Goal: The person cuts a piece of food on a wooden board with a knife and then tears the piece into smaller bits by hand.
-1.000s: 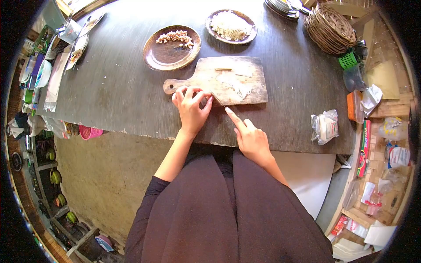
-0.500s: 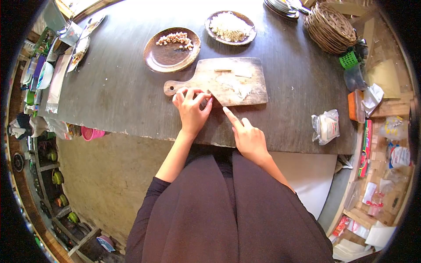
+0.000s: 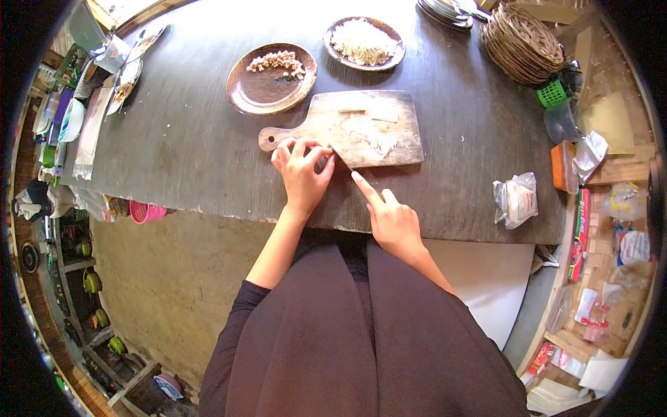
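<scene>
A wooden cutting board with a holed handle lies on the dark table. Thin pale strips are scattered over it, with short pale sticks near its far edge. My left hand is at the board's near left edge, fingertips bent and closed; whatever they pinch is hidden. My right hand is closed around a knife, its index finger stretched along the back. The thin blade shows nearly edge-on, slanting over the board's near edge towards my left fingertips. The knife's handle is hidden under my palm.
Beyond the board stand a brown plate with small diced pieces and another plate heaped with pale shreds. A plastic-wrapped package lies at right. Stacked woven baskets and a green basket occupy the far right.
Both hands stay in nearly the same place. My right index finger and the knife have shifted very slightly left and down.
</scene>
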The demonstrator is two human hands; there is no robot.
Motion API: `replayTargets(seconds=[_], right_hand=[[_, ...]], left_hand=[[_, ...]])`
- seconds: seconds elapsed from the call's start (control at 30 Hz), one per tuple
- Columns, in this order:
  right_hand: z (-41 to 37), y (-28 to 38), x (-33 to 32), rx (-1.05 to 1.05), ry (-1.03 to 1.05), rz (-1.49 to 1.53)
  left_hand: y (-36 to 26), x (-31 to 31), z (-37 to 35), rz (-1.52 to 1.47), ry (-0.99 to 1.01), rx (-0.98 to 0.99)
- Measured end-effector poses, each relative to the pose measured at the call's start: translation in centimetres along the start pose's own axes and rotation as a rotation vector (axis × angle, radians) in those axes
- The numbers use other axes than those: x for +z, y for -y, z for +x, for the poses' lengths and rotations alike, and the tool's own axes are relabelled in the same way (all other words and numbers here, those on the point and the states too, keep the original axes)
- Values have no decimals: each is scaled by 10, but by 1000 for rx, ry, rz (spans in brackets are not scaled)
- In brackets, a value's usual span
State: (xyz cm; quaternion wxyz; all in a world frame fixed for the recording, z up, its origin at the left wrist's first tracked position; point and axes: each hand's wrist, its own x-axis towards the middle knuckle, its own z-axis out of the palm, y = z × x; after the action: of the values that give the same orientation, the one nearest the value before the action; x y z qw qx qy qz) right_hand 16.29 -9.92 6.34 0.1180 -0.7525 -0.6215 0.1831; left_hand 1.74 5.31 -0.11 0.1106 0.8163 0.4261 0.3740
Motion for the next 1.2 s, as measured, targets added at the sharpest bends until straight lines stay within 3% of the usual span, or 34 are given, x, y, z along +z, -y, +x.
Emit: replayTargets(seconds=[1.2], right_hand=[[-1, 0, 4, 12, 0, -2]], left_hand=[[0, -2, 0, 7, -4, -11]])
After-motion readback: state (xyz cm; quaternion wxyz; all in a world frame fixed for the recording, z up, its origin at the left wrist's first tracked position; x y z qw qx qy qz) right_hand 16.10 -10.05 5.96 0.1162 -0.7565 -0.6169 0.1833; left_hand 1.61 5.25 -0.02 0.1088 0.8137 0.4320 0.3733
